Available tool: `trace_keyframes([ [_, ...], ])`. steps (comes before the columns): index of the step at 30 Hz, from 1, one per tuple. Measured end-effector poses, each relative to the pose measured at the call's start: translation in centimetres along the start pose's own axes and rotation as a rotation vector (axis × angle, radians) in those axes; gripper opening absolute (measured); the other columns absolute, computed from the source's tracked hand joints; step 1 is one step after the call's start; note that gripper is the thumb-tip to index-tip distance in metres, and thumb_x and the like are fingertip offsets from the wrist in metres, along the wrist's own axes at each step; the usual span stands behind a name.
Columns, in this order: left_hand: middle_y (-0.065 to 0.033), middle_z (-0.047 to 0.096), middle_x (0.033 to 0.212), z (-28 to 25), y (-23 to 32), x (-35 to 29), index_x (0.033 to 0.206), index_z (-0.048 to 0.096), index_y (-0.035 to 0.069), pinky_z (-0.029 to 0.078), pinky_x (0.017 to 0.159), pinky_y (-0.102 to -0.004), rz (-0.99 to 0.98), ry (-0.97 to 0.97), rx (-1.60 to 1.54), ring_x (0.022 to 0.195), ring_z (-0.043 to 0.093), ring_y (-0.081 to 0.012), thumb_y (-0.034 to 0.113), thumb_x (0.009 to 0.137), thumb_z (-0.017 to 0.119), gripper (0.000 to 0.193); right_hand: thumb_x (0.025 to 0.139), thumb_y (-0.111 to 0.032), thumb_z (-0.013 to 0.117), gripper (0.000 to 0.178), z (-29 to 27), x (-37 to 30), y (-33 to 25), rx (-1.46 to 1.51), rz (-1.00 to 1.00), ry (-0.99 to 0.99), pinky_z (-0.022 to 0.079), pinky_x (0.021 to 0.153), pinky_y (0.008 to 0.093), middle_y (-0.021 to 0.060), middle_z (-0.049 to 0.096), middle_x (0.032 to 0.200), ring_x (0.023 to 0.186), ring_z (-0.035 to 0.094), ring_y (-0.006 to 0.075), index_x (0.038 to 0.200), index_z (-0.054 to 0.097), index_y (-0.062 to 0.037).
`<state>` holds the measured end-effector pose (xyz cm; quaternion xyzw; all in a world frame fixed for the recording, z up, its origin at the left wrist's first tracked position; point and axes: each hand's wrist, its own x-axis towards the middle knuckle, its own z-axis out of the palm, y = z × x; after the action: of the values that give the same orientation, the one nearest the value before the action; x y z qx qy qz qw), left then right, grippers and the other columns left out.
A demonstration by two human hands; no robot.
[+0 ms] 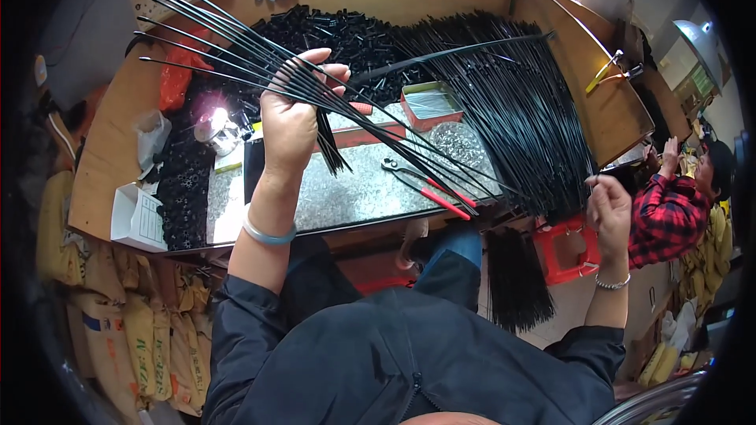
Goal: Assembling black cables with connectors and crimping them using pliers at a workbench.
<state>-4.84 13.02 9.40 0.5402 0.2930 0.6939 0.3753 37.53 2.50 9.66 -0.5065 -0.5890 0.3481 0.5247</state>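
My left hand (291,122), raised over the worktable, is closed round a fanned bundle of thin black rods (216,35). The rods slant from the upper left down to the right across the table, and some shorter ends hang below the fist. At the right, beyond the table's front corner, my right hand (610,208) has its fingers curled together; what they hold, if anything, is hidden. It is nearest to the large heap of black rods (524,110). Red-handled pliers (445,203) lie on the pale work surface (331,201) below the held rods.
Small black tubular parts (323,31) are piled at the back. Nearby are a red box of thin pale sticks (429,102), a shiny metal cup (222,138) and a white carton (138,216). A red stool (555,256) stands below; a person in plaid (669,212) sits right.
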Motion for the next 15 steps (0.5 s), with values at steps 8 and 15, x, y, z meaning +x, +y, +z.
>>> trace_keyframes([
  [8, -0.0155, 0.064, 0.09, 0.3, 0.1, -1.0, 0.102, 0.053, 0.0, 0.053, 0.077, -0.0302, -0.032, -0.001, -0.081, 0.085, 0.063, -0.022, 0.006, 0.09, 0.051, 0.014, 0.087, -0.016, 0.058, 0.023, -2.5, 11.5, -1.4, -0.576, -0.142, -0.028, 0.034, 0.05, 0.0179, -0.0011, 0.059, 0.075, 0.059, 0.043, 0.0029, 0.101, 0.062, 0.0019],
  [15, -0.0168, 0.062, 0.094, 1.5, 1.1, -1.8, 0.108, 0.05, -0.004, 0.053, 0.08, -0.0361, -0.06, -0.087, -0.096, 0.09, 0.062, -0.0244, 0.006, 0.093, 0.045, 0.019, 0.086, -0.031, 0.056, 0.026, -4.8, 20.9, 0.3, -1.11, -0.466, 0.517, 0.049, 0.07, 0.0317, 0.0111, 0.067, 0.089, 0.079, 0.064, 0.0265, 0.095, 0.069, -0.0103],
])
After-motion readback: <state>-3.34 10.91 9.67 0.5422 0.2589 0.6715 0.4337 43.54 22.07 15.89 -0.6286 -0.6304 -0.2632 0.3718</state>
